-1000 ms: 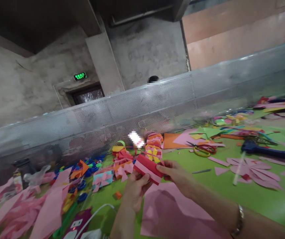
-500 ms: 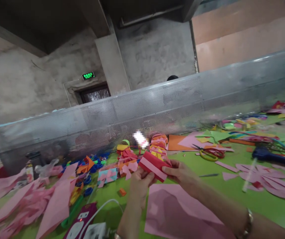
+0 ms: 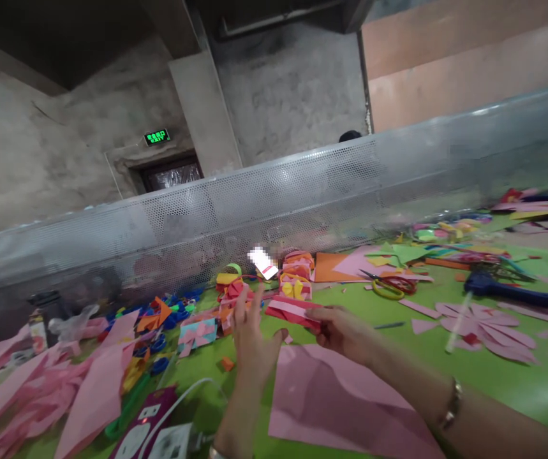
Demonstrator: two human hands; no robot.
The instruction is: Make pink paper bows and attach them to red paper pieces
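Note:
A red folded paper piece with a pink strip along it (image 3: 289,310) is pinched at its right end by my right hand (image 3: 345,330). My left hand (image 3: 253,335) stands just left of it with fingers spread, holding nothing. Below both hands a large pink sheet (image 3: 331,401) lies on the green table. Behind the left hand sit several small paper bags with bows, among them a light blue one with a pink bow (image 3: 198,336). A lit phone (image 3: 263,262) leans behind the red piece.
Scissors with yellow and red handles (image 3: 391,285) and a blue glue gun (image 3: 508,290) lie to the right, near pink petal-shaped cutouts (image 3: 488,328). At left are pink paper strips (image 3: 96,382) and a purple power strip (image 3: 147,424). A perforated metal divider (image 3: 274,191) runs behind.
My left hand has let go of the red paper piece and opened, moving slightly left. My right hand keeps hold of the piece, now tilted flatter. The view has shifted a little to the right.

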